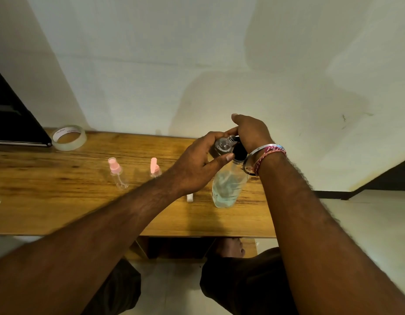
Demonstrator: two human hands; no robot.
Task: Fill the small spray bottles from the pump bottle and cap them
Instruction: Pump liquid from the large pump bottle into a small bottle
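A clear pump bottle (226,187) with bluish liquid stands on the wooden table (60,201), its black pump head (239,151) under my right hand (249,133). My right hand rests on top of the pump head, fingers curved over it. My left hand (197,164) grips a small clear spray bottle (223,145), uncapped, tilted with its mouth at the pump nozzle. Two more small spray bottles with pink caps stand to the left, one (117,173) in full view, the other (155,168) partly hidden by my left forearm.
A roll of clear tape (69,137) lies at the back left beside a dark flat object (13,123). A small white piece (189,197) lies on the table below my left wrist. The wall runs close behind the table.
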